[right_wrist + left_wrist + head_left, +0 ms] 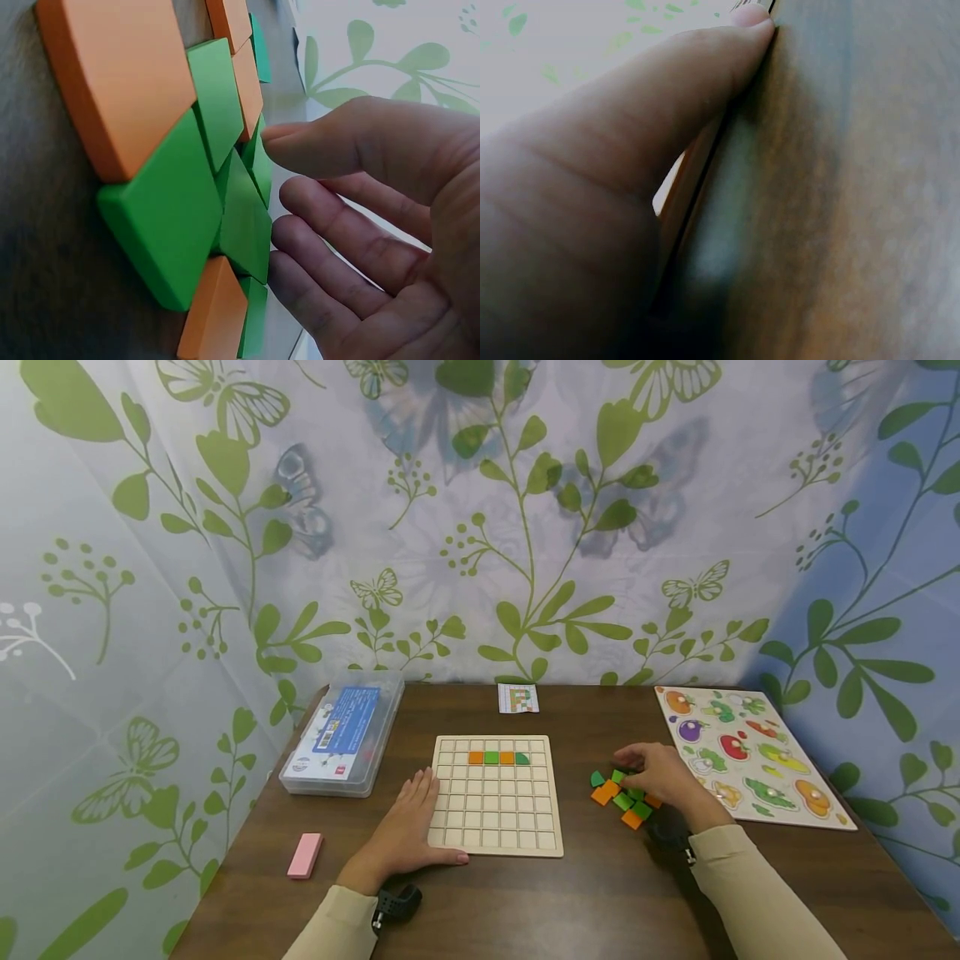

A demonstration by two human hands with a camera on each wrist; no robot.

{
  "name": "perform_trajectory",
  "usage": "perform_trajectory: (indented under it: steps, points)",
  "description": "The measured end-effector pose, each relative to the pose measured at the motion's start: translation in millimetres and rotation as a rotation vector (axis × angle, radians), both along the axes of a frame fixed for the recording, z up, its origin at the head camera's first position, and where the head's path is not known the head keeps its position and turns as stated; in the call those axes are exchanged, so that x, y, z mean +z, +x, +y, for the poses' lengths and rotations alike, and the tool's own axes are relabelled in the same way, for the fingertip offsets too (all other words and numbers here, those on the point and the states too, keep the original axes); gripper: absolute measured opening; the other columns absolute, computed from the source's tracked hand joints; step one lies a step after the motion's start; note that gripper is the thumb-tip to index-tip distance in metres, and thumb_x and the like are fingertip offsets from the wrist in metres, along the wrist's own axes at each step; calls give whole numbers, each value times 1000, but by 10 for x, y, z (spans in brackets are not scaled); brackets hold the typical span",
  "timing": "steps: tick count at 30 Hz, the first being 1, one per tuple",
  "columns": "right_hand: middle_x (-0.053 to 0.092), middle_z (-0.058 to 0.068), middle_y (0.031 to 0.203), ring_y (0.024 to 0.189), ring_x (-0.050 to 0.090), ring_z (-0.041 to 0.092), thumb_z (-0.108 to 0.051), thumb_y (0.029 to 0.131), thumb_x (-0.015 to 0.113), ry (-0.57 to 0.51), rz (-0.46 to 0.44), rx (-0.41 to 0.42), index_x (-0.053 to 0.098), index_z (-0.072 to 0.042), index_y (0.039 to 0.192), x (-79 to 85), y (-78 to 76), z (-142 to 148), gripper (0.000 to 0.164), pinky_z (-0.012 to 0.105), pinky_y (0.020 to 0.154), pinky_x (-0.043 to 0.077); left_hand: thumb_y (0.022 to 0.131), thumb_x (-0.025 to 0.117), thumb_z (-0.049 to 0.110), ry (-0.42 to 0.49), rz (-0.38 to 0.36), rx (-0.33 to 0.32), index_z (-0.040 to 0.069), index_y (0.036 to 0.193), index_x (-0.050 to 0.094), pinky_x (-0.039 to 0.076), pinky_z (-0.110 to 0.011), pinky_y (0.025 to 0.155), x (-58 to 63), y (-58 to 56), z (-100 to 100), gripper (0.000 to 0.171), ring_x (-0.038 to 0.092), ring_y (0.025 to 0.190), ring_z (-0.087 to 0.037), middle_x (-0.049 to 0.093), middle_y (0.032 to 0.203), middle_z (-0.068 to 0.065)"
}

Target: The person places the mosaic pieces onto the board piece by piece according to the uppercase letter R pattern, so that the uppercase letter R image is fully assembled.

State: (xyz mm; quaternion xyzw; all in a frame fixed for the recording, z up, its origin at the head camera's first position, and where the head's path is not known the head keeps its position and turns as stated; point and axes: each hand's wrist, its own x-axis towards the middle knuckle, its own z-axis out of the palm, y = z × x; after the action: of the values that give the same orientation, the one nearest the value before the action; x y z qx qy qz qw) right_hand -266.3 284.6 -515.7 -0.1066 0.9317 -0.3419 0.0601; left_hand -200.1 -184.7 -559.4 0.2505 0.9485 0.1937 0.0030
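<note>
My left hand (pixel 408 827) rests along the left edge of a wooden grid board (pixel 492 856), fingers extended and thumb at the near corner. In the board's second row sit orange tiles (pixel 476 758), a green square tile (pixel 491 757) between them and a dark green quarter-round tile (pixel 522 759) at the right end. My right hand (pixel 663 777) is over a loose pile of orange and green tiles (pixel 624 803). In the right wrist view its thumb tip is right at a green tile (pixel 259 165), with the fingers loosely bent and apart from the thumb.
A small pattern card (pixel 518 698) lies at the back. The clear plastic case (pixel 375 752) with a blue label is back left, above a pink block (pixel 305 856). To the right lies a vegetable puzzle board (pixel 750 727). A patterned curtain (pixel 450 527) borders the table.
</note>
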Motion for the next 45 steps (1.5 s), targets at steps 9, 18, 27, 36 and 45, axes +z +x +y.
perform_trajectory:
  steps: [9, 18, 27, 36, 45]
  points:
    - [74, 10, 111, 102, 67, 33, -2, 85, 86, 40, 29, 14, 74, 1, 122, -39, -14, 14, 40, 56, 94, 54, 74, 66, 91, 10, 2, 1, -9, 163, 21, 14, -54, 125, -23, -4, -6, 142, 11, 157, -41, 14, 170, -28]
    - [74, 13, 111, 101, 67, 33, 1, 85, 85, 55, 49, 44, 74, 3, 120, -23, 15, -22, 37, 58, 94, 54, 73, 64, 93, -2, 3, 3, -9, 163, 21, 14, -54, 125, -30, -8, -7, 142, 11, 157, -41, 14, 170, -28]
    - [75, 10, 108, 97, 68, 30, 1, 85, 84, 67, 89, 47, 77, 1, 115, -69, 25, -49, 31, 55, 92, 56, 74, 67, 90, -6, -3, 0, -9, 163, 21, 14, -52, 125, -11, -1, -5, 141, 12, 157, -42, 13, 170, -28]
    - [74, 8, 103, 92, 68, 27, 0, 86, 83, 89, 120, 18, 78, 1, 113, -116, 23, -68, 28, 53, 89, 57, 74, 67, 90, -6, 2, 7, -9, 163, 22, 14, -53, 125, -12, 1, 1, 140, 13, 157, -42, 14, 170, -28]
    - [74, 10, 101, 91, 68, 28, -2, 85, 83, 72, 167, 3, 77, 3, 112, -97, 38, -101, 28, 53, 86, 58, 74, 68, 90, -2, -2, 4, -9, 163, 22, 14, -53, 125, 0, 6, 4, 141, 12, 157, -42, 14, 170, -28]
